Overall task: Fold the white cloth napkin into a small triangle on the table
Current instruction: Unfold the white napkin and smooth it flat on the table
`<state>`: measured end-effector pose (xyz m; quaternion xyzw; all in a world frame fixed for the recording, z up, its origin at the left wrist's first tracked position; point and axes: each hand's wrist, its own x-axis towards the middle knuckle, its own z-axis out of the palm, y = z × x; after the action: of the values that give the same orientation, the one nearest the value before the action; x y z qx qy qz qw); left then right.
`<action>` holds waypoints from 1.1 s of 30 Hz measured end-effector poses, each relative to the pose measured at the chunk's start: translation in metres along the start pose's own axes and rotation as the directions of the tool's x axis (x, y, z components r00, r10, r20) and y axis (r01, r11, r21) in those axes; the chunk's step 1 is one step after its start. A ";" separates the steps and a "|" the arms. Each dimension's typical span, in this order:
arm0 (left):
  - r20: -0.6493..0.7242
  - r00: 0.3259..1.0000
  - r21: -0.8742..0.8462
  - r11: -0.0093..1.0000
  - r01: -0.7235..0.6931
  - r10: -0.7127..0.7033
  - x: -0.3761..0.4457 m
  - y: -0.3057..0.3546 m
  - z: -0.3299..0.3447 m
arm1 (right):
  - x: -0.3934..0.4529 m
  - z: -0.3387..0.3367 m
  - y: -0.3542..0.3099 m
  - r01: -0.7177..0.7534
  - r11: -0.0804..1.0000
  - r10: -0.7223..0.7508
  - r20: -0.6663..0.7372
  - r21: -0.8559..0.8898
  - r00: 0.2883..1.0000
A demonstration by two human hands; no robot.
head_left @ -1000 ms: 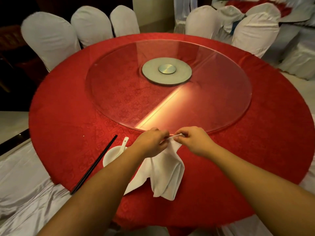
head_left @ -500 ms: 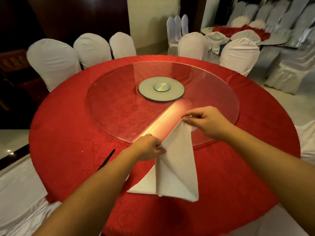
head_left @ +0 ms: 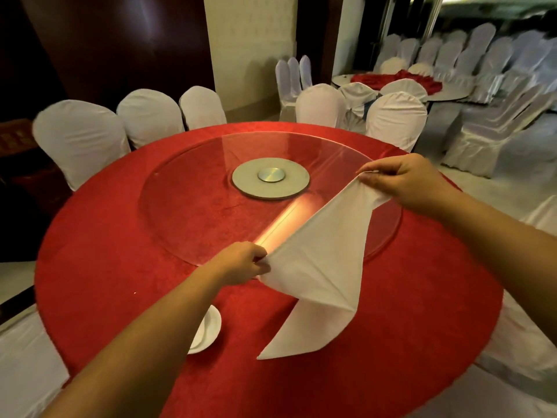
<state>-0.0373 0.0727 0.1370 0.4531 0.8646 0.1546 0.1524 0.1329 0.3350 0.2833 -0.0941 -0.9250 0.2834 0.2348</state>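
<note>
Napkin [head_left: 319, 273] held stretched above surface [head_left: 120, 267], corners pinched by left hand [head_left: 241, 262] and right hand [head_left: 404, 181]. Unfolding step judged underway; flat laying needed next.

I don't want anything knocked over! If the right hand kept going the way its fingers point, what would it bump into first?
Probably nothing soon. The right hand points left over the glass turntable, pinching the white napkin. The grey hub lies that way but seems lower, though depth is hard to judge.
</note>
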 end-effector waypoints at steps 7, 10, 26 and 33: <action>-0.069 0.998 0.128 0.992 0.004 0.005 -0.009 -0.014 -0.010 | -0.018 -0.036 0.030 -0.123 0.989 0.134 -0.152 0.080 0.979; -0.101 0.995 0.133 0.991 -0.006 0.019 -0.012 -0.017 -0.012 | -0.026 -0.051 0.038 -0.146 0.982 0.168 -0.198 0.123 0.966; -0.599 0.800 -0.209 0.955 -0.209 0.044 -0.043 -0.005 -0.038 | -0.085 -0.094 0.075 -0.274 0.887 0.395 -0.303 0.372 0.867; -0.658 0.741 -0.293 0.860 -0.417 0.135 -0.076 0.023 -0.065 | -0.106 -0.110 0.072 -0.254 0.858 0.414 -0.308 0.447 0.857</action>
<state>-0.0051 0.0132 0.2144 0.4594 0.7321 0.4982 -0.0692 0.2817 0.4146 0.2822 -0.2626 -0.7515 0.4744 0.3758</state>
